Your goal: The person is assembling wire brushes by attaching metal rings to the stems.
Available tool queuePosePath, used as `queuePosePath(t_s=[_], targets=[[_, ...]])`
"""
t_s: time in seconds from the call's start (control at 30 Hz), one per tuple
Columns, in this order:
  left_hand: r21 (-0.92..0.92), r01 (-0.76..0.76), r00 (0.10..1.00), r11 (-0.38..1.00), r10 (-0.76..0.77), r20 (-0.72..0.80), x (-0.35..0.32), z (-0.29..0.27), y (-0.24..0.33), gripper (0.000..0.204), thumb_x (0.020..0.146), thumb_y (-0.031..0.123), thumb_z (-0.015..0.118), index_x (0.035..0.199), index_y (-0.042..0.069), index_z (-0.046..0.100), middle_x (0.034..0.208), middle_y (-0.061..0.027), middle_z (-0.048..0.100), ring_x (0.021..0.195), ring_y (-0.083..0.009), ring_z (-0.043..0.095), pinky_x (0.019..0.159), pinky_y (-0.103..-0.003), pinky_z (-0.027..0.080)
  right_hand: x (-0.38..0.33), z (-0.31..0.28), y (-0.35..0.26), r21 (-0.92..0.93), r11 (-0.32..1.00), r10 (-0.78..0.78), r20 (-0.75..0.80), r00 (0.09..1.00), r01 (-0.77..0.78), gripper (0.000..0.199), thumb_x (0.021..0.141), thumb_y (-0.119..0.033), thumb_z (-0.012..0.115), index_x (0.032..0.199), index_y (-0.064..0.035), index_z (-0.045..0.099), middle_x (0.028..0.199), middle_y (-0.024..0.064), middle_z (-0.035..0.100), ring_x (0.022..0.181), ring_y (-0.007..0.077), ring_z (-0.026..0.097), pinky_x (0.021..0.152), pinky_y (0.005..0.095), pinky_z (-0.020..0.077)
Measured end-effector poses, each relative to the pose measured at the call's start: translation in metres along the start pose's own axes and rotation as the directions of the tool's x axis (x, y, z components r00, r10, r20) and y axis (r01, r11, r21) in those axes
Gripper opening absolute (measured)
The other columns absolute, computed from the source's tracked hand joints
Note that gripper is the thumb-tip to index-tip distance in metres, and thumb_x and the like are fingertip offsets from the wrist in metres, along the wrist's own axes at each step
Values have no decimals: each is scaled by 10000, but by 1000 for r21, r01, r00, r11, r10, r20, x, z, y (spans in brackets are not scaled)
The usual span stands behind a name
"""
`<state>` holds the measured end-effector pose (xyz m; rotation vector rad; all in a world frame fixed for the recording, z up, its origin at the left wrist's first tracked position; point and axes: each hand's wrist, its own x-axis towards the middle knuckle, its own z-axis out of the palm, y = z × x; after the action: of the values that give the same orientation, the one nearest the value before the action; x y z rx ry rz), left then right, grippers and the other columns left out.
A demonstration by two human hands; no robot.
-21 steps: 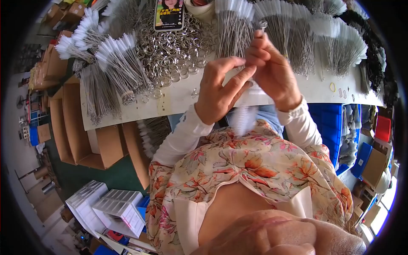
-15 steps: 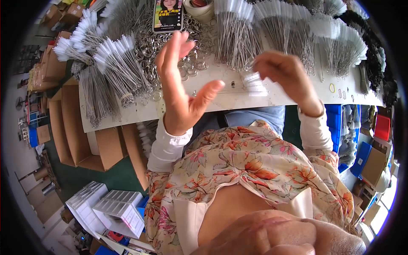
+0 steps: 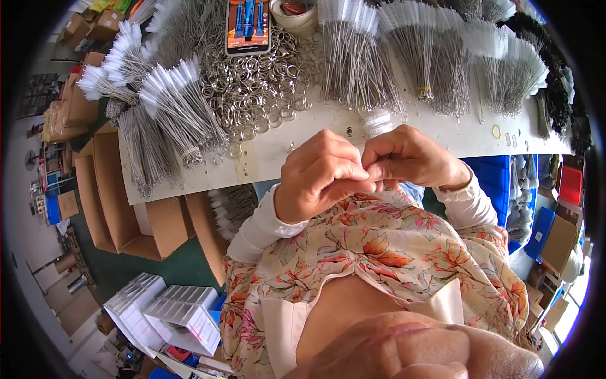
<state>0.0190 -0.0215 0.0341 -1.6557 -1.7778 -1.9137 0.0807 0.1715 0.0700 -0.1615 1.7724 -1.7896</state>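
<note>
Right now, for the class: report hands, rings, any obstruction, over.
Left hand and right hand closed, meeting; anything held hidden. Metal rings heaped beyond left hand. Possible obstruction: phone at the heap's far side.

My cream top is patterned with orange and pink flowers, my sleeves white. I see silvery rings, grey-stemmed brushes with white bristles, my off-white desk and green floor.

Left hand at frame centre, back showing, fingers curled; right hand right of it, fingers folded inward; fingertips meet, the pinch hidden from where I stand; left forearm slants up from lower left, right forearm from the right.
</note>
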Motion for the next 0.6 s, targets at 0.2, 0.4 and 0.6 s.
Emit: queuePosePath(t_s=[0.2,0.4,0.6], targets=[[124,-97,994,987,101,-26,-4,11,-9,292,663,94,784,896,67,612,813,-54,601,727,-220,593,604,-309,491,-11,-16,11,-152,986,-86,-84,993,72,148,872,-102,584,869,41,622,725,51,626,645,88,581,560,221,454],[414,671,739,615,-512,-438,-67,-39,-19,281,768,181,733,958,18,604,672,-59,579,556,-125,561,522,-267,454,-60,-45,59,-786,174,-297,-616,729,-593,82,808,-85,586,745,-32,585,728,103,606,683,306,606,577,399,467],[546,657,743,519,-565,-358,-94,-23,-30,295,782,259,721,920,21,618,643,-38,567,481,-116,507,477,-251,423,-55,-47,105,-742,503,-289,-628,723,-444,86,827,-94,581,818,-13,610,724,98,623,651,264,621,575,351,476]])
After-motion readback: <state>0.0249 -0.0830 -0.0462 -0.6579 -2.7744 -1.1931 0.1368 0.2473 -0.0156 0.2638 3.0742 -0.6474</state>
